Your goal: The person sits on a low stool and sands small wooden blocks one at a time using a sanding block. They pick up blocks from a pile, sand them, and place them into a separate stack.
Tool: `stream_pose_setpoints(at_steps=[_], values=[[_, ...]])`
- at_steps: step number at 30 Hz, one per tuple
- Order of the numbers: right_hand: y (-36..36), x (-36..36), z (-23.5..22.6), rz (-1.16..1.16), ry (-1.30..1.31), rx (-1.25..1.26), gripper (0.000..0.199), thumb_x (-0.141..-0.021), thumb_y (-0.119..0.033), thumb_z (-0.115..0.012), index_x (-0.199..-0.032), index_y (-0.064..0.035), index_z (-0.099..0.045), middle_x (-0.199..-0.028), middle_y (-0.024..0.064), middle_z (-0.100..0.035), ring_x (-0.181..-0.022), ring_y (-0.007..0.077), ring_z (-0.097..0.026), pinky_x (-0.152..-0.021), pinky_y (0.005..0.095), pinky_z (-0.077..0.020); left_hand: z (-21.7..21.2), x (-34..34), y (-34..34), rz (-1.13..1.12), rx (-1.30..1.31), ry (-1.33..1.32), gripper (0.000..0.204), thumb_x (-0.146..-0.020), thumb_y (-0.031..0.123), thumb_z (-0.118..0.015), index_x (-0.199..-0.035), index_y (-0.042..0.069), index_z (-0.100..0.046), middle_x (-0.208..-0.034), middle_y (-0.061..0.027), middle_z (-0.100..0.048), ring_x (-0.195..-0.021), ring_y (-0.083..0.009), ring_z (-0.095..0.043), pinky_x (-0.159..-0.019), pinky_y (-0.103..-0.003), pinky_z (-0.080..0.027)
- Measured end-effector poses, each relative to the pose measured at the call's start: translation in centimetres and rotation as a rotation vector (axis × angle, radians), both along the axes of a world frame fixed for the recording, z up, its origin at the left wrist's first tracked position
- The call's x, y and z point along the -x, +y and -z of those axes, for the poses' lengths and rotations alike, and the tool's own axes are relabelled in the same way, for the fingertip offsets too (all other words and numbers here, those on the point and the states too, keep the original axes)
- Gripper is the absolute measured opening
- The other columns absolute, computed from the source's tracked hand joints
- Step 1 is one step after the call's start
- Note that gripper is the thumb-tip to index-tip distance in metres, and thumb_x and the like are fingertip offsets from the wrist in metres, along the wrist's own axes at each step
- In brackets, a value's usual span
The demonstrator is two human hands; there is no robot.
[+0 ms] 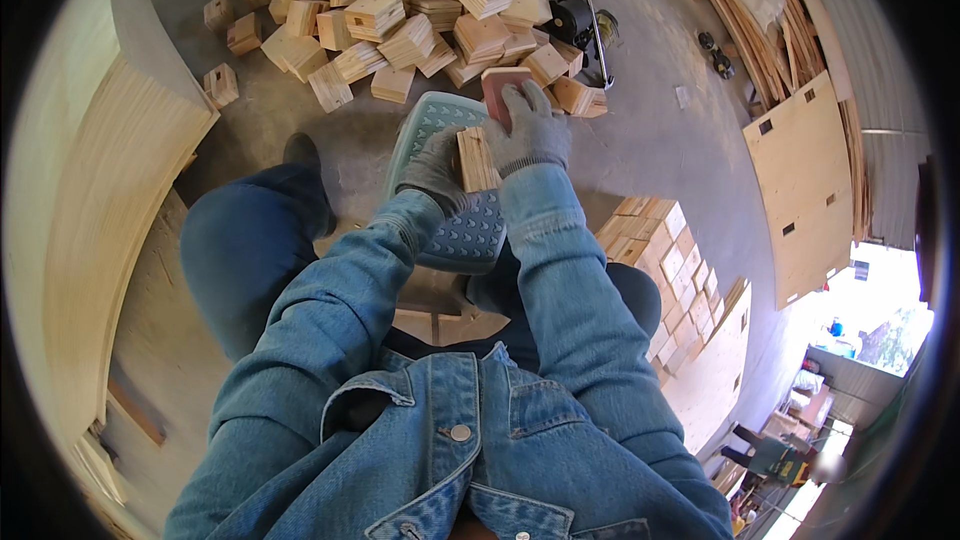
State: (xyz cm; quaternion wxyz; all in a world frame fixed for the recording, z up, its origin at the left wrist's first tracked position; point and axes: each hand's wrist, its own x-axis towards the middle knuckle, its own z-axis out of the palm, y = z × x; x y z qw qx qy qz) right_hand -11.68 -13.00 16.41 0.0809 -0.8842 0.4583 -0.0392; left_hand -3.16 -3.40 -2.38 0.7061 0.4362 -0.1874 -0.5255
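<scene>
Both my hands wear grey knit gloves and work above a teal plastic stool (pixel 435 116) with a patterned top. My left hand (pixel 432 172) is closed around a light wooden block (pixel 479 160), which stands tilted with its grain showing on the side toward me. Just right of it and a little farther off, my right hand (pixel 537 130) grips a flat reddish sanding block (pixel 499 90) by its right side. The sanding block is held just above the wooden block's far end, and I cannot tell whether the two touch.
A loose heap of wooden blocks (pixel 410 35) lies ahead, with a black power tool (pixel 575 12) at its right. Stacked blocks (pixel 672 265) stand by my right knee. Plywood sheets (pixel 85 220) rise at left; panels (pixel 800 180) lean at right. A person (pixel 780 460) is at lower right.
</scene>
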Motion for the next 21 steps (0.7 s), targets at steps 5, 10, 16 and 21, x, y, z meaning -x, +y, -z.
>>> stream_pose_setpoints(at_steps=[5,10,16,21], values=[[5.1,7.0,0.3,0.018,0.012,0.031,0.066,-0.083,-0.036,-0.08,-0.144,-0.0157,-0.065,-0.158,0.0119,-0.052,-0.128,0.0416,-0.06,-0.11,0.052,-0.0475,-8.6,0.2,1.7,0.151,-0.192,-1.081,0.085,-0.076,0.015,-0.086,-0.15,0.009,-0.044,-0.145,-0.0118,-0.058,-0.132,-0.0291,-0.059,-0.116,-0.041,-0.047],[10.9,10.9,0.7,-0.066,-0.101,0.101,0.061,-0.082,-0.034,-0.081,-0.139,-0.0162,-0.068,-0.155,0.0132,-0.053,-0.122,0.0425,-0.06,-0.105,0.0555,-0.0486,-6.2,-1.0,2.0,0.133,-0.184,-1.005,0.095,-0.068,0.02,-0.09,-0.15,0.01,-0.043,-0.142,-0.013,-0.059,-0.133,-0.03,-0.057,-0.118,-0.039,-0.046],[7.8,8.3,1.4,-0.033,-0.109,0.138,0.058,-0.083,-0.035,-0.079,-0.138,-0.0194,-0.069,-0.153,0.0095,-0.055,-0.119,0.043,-0.061,-0.101,0.0566,-0.0507,-6.6,-0.4,2.3,0.121,-0.146,-1.027,0.099,-0.067,0.019,-0.093,-0.151,0.01,-0.042,-0.142,-0.0123,-0.058,-0.132,-0.0302,-0.057,-0.118,-0.039,-0.046],[0.5,1.4,-0.2,0.044,-0.033,0.003,0.058,-0.086,-0.038,-0.076,-0.141,-0.0212,-0.068,-0.154,0.0103,-0.055,-0.128,0.0403,-0.06,-0.104,0.0528,-0.0523,-3.7,-0.3,1.8,0.111,-0.138,-0.988,0.102,-0.068,0.02,-0.094,-0.153,0.011,-0.04,-0.146,-0.0112,-0.054,-0.132,-0.0292,-0.057,-0.117,-0.038,-0.047]])
